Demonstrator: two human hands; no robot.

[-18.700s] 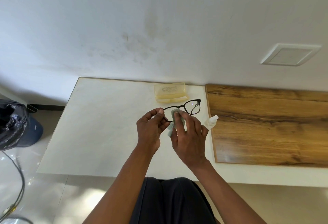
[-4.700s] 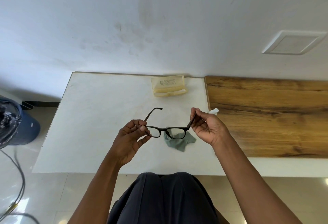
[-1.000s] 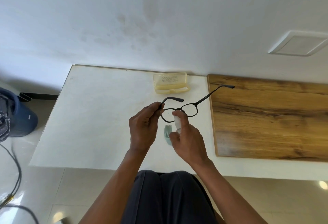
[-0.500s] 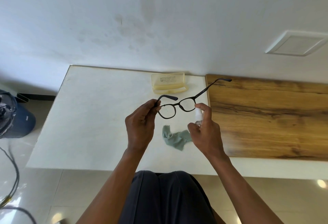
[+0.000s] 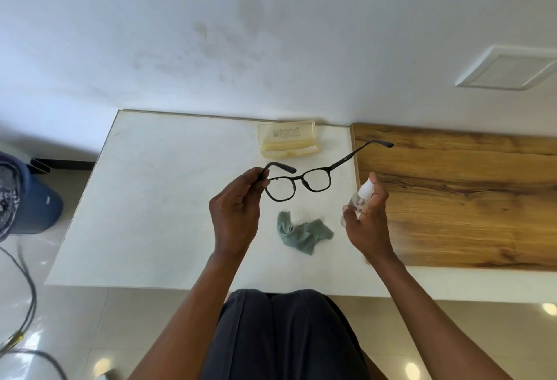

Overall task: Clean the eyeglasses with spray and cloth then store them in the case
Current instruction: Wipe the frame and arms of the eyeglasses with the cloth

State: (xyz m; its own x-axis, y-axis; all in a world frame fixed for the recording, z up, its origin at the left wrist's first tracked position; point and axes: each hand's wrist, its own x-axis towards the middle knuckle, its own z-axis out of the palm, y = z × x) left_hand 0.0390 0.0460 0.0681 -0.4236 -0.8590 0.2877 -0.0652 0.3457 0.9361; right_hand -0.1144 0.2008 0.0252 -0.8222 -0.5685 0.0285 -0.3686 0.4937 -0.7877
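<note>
Above the white table [image 5: 156,198]:
- left hand [image 5: 235,217] pinches eyeglasses [image 5: 301,182] at the hinge, temples unfolded
- right hand [image 5: 369,220] grips spray bottle [image 5: 360,198], just right of the glasses
- cloth [image 5: 303,236] crumpled on the table between the hands
- case [image 5: 287,143] open at the far edge

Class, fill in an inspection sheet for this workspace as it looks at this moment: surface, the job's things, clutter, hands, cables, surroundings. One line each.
Surface: white tabletop with a wooden board on its right part.
Job's things: eyeglasses held above the table, temples unfolded; spray bottle in hand; green cloth crumpled on the white top; yellowish case at the far edge, open.
Clutter: nothing seen.
Hands: left hand pinches the eyeglasses at one hinge; right hand grips the spray bottle, a finger on its nozzle.
Cables: cables on the floor, left.
Surroundings: white wall, blue bin on the floor, left.
</note>
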